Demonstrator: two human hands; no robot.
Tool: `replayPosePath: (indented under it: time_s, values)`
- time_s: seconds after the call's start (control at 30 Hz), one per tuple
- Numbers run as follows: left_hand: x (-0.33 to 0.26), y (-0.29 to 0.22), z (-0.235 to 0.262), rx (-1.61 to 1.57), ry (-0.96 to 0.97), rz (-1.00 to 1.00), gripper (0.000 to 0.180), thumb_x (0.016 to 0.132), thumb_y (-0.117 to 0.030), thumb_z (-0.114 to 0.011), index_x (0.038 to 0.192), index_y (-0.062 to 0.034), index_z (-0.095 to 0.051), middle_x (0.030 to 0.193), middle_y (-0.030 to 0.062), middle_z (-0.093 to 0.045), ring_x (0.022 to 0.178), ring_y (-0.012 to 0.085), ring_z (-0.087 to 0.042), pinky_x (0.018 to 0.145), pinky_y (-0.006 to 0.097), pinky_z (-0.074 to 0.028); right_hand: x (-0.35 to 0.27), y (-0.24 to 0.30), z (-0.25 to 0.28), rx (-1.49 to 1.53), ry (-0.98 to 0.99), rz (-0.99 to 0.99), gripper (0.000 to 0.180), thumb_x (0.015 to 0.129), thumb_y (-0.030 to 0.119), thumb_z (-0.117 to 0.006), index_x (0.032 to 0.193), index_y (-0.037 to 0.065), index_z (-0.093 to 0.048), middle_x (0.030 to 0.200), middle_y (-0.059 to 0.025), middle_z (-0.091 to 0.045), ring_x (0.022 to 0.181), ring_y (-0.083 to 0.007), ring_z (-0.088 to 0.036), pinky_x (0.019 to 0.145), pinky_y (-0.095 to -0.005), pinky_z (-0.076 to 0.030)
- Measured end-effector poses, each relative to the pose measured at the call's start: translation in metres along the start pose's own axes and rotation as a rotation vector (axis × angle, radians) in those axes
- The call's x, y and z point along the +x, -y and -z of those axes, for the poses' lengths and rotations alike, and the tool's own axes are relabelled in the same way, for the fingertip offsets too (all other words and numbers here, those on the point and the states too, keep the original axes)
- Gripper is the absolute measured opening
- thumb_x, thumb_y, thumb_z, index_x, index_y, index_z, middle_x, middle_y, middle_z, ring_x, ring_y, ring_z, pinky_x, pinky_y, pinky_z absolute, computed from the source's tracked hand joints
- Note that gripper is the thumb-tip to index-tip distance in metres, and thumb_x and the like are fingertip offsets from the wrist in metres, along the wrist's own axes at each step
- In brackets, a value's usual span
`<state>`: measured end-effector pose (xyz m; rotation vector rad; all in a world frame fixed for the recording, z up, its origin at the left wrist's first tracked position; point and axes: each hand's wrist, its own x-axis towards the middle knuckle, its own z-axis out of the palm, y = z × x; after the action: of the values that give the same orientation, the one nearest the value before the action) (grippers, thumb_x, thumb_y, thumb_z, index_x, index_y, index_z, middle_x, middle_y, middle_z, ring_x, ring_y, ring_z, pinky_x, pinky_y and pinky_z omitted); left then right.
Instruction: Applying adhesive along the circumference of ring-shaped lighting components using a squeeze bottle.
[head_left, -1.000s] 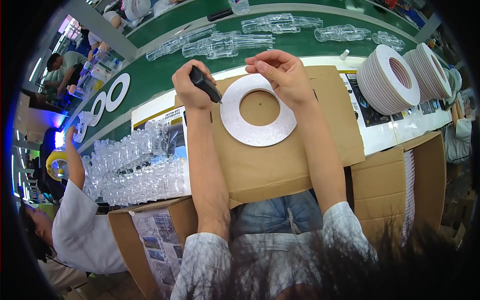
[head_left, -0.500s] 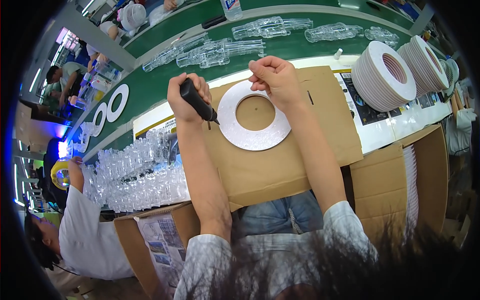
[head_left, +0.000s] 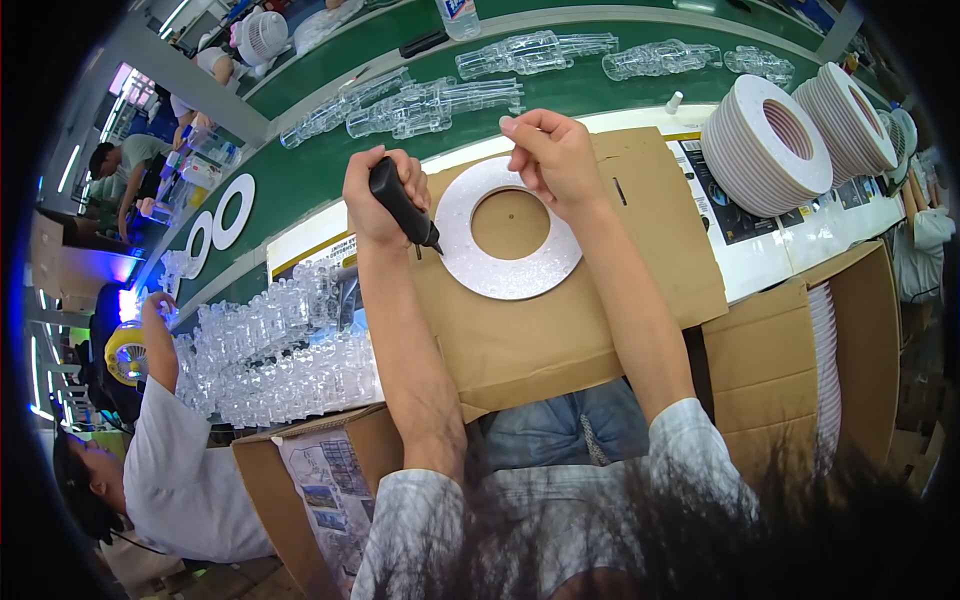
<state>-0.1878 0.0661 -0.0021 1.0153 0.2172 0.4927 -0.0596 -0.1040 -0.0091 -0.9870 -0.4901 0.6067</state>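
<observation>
A flat white foam ring [head_left: 505,262] lies on a brown cardboard sheet [head_left: 590,320] in front of me. My left hand [head_left: 383,195] grips a black pen-shaped tool [head_left: 403,205], its tip touching the ring's left edge. My right hand [head_left: 549,155] hovers over the ring's far edge with fingers pinched together; whether something small sits between them is too small to tell.
Two stacks of white rings [head_left: 775,145] stand at the right. Clear plastic parts [head_left: 270,345] fill a box at my left, more lie on the green bench [head_left: 430,100]. An open carton [head_left: 810,340] sits right. A person in white [head_left: 160,470] works at lower left.
The ring and both hands sit slightly lower and further left in view as my head shifted. The tool tip has come to the ring's left edge; the right hand stays pinched at the far edge.
</observation>
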Motion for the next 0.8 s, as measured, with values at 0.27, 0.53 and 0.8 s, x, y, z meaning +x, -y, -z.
replayPosePath:
  time_s: [0.27, 0.53, 0.8]
  values:
    - [0.001, 0.0, 0.0, -0.016, 0.0, 0.006, 0.042, 0.087, -0.039, -0.044, 0.06, -0.0075, -0.044, 0.05, 0.0052, -0.04, 0.044, 0.0172, -0.042, 0.045, 0.03, -0.04, 0.004, -0.004, 0.007, 0.02, 0.009, -0.007, 0.02, 0.092, 0.02, -0.062, 0.081, 0.003, -0.065, 0.058, -0.0036, -0.059, 0.038, -0.0041, -0.037, 0.035, -0.0201, -0.024]
    - [0.003, 0.002, 0.003, -0.017, 0.007, 0.014, 0.042, 0.088, -0.04, -0.043, 0.061, -0.0072, -0.044, 0.052, 0.0054, -0.04, 0.045, 0.0177, -0.043, 0.045, 0.03, -0.04, 0.006, -0.004, 0.017, -0.063, 0.044, 0.031, 0.023, 0.088, 0.022, -0.059, 0.085, 0.002, -0.068, 0.068, -0.0037, -0.063, 0.051, -0.0038, -0.04, 0.044, -0.0196, -0.028]
    - [0.0, 0.0, -0.004, -0.038, -0.022, -0.018, 0.042, 0.09, -0.04, -0.043, 0.065, -0.0066, -0.046, 0.057, 0.0062, -0.045, 0.05, 0.0178, -0.046, 0.046, 0.03, -0.041, 0.007, -0.005, 0.016, -0.07, 0.069, 0.083, 0.028, 0.089, 0.025, -0.054, 0.089, 0.001, -0.069, 0.078, -0.0036, -0.064, 0.062, -0.0048, -0.043, 0.054, -0.0201, -0.031]
